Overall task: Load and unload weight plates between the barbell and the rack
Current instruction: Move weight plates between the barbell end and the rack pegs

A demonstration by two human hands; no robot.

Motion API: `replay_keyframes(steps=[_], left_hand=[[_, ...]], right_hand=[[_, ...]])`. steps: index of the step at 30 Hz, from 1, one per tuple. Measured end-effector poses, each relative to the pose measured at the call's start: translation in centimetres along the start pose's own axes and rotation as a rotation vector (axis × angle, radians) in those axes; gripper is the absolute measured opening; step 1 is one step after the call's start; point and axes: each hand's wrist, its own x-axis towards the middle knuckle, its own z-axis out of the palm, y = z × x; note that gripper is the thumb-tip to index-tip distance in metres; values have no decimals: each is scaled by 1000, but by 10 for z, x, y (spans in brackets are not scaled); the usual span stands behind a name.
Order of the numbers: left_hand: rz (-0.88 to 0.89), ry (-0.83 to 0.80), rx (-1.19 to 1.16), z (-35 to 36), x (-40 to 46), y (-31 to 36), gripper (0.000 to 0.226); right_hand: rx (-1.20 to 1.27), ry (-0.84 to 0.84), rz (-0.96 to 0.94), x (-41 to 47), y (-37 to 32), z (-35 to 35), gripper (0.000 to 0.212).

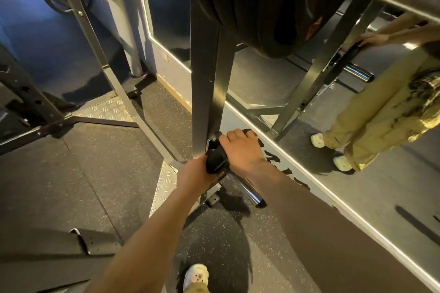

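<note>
Rubber gym floor [71, 185], mirror beside rack upright [202, 93]. Small plate [215, 158] on its low chrome peg [245, 188]: left hand [192, 173] and right hand [242, 150] both gripping; slide yours squarely along it.

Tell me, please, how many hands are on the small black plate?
2: the left hand grips the small black plate at its left; the right hand holds its right side.

Small black plate [215, 158] between hands: mostly covered, size unreadable. Left hand [194, 173] fingers hidden behind plate. Right hand [242, 151] fingertips out of sight past plate. Big plates [250, 7] above hands cut by top edge.
</note>
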Motion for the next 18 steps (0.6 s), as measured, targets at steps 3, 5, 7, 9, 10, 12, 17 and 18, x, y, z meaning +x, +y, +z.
replay_keyframes(steps=[3,5,7,9,10,12,17,18], left_hand=[[-91,6,-89,10,-11,-13,36],[-107,0,-168,18,-17,-22,38],[-118,-16,-248,24,-19,-32,39],[-134,-24,-330,27,-20,-37,38],[-140,-30,-367,30,-21,-39,38],[-148,-34,-399,34,-21,-40,40],[-89,-119,-254,22,-11,-46,45],[-73,-135,-220,18,-10,-46,49]], right_hand=[[-8,24,-51,-6,-12,0,56],[116,36,-90,-9,-12,0,53],[291,31,-118,-7,-6,1,53],[417,26,-89,-2,6,2,59],[414,12,-51,-1,17,2,64],[277,-50,-1,6,43,1,74],[377,-21,51,10,54,11,48],[428,12,82,10,47,16,45]])
